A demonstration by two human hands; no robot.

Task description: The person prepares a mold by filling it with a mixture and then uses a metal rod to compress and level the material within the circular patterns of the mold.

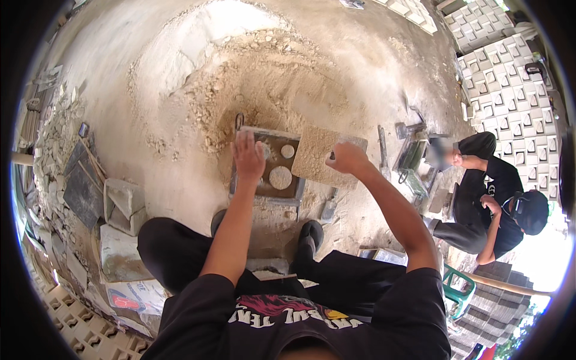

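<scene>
A square metal mould [268, 197] lies on the ground in front of my feet, with several pale round shapes inside, the largest a disc [280, 177] near its lower middle. My left hand [247, 159] is over the mould's left side, fingers stretched out and slightly blurred; whether it touches the mould I cannot tell. My right hand [349, 158] is closed on a square, dust-covered plate [312, 157], at a small dark part that looks like a handle. The plate is beside the mould and overlaps its right edge. A small trowel-like tool [329, 207] lies below the plate.
A heap of sandy powder [258, 72] spreads beyond the mould. At right another person [504, 186] sits by a second mould [414, 159]. Stacked patterned blocks [498, 78] stand behind. Concrete blocks [123, 207] and rubble [51, 162] are at left, a green plastic chair [461, 291] at lower right.
</scene>
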